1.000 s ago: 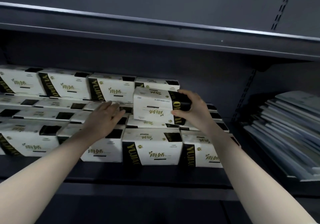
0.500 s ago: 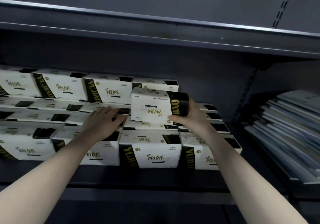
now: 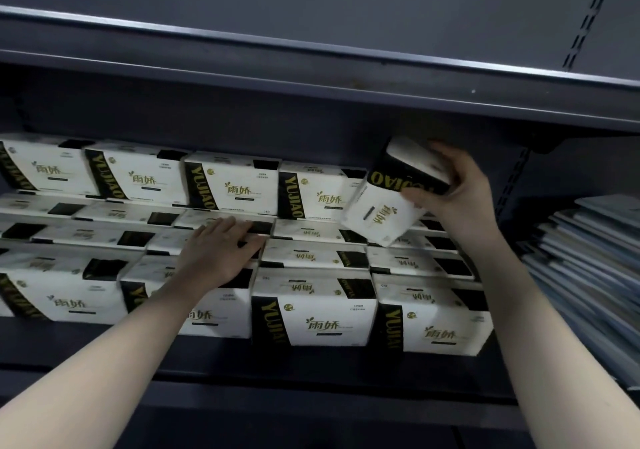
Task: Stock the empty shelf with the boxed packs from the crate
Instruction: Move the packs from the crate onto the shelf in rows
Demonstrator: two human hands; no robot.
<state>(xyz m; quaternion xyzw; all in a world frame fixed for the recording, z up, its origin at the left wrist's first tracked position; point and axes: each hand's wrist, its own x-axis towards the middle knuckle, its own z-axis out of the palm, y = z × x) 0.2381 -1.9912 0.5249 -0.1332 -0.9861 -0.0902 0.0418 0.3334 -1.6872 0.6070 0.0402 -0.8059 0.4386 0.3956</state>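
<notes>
Above stacked packs (image 3: 313, 313), right hand (image 3: 457, 185) gripping pack (image 3: 391, 202)

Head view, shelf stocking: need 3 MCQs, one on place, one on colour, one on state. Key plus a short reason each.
1. Where is the tilted pack?
A. right end of the upper back row
B. left end of the front row
C. below the shelf

2. What colour is the YUJIAO lettering?
A. red
B. gold
C. blue

3. What is the left hand doing?
A. gripping a pack in the air
B. resting flat on the packs
C. hanging off the shelf

A: the right hand holds it tilted beside the last standing pack.
B: gold letters on black bands.
B: palm down, fingers spread over pack tops.
</notes>
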